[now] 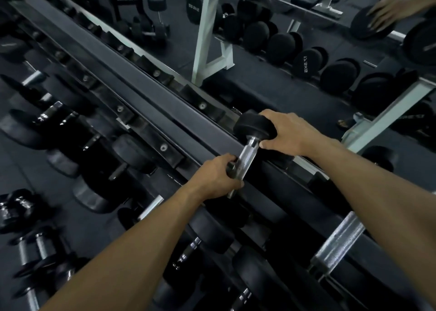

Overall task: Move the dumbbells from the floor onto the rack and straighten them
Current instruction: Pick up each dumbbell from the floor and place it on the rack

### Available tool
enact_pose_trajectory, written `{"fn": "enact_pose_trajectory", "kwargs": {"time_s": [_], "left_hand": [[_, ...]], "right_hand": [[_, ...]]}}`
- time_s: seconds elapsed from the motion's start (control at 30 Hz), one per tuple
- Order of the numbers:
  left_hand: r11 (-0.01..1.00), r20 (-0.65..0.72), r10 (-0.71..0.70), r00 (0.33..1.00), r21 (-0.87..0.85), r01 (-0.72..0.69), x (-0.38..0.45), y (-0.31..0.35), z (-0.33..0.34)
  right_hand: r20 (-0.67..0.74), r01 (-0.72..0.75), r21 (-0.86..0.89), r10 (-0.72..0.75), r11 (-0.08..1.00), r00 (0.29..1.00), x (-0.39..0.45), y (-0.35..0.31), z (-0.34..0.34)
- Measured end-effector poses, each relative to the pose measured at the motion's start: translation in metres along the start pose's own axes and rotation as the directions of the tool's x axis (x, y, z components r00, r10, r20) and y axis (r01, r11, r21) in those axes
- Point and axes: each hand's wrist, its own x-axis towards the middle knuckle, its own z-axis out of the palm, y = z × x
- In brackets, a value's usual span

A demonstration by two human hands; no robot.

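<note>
A black dumbbell (247, 149) with a knurled steel handle lies across the top rail of the dark rack (146, 84), its far round head up by the mirror. My left hand (215, 177) is closed around the near part of the handle. My right hand (286, 133) cups the far rubber head from the right, thumb beside the handle. The near head is hidden under my left hand and the rail.
Lower rack shelves at the left and bottom hold several black dumbbells (132, 151). A chrome handle (337, 244) lies on the rack at the lower right. Small dumbbells (35, 247) sit at the bottom left. A mirror behind reflects a white rack (207, 39) and a hand (391, 8).
</note>
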Motion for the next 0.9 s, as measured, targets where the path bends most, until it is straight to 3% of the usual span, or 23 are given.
{"fn": "enact_pose_trajectory", "kwargs": {"time_s": [0.3, 0.57, 0.9], "left_hand": [[0.961, -0.141, 0.078, 0.987, 0.274, -0.037, -0.043, -0.030, -0.021], [0.906, -0.332, -0.011, 0.943, 0.395, 0.149, -0.132, -0.104, -0.050], [0.892, -0.426, -0.182, 0.886, 0.308, 0.332, -0.296, -0.257, -0.078]], "right_hand": [[-0.019, 0.024, -0.161, -0.028, 0.987, 0.999, 0.000, -0.052, -0.004], [0.072, 0.232, -0.270, -0.221, 0.934, 0.973, -0.002, -0.172, 0.033], [0.250, 0.465, -0.312, -0.401, 0.829, 0.881, -0.031, -0.374, 0.145]]}}
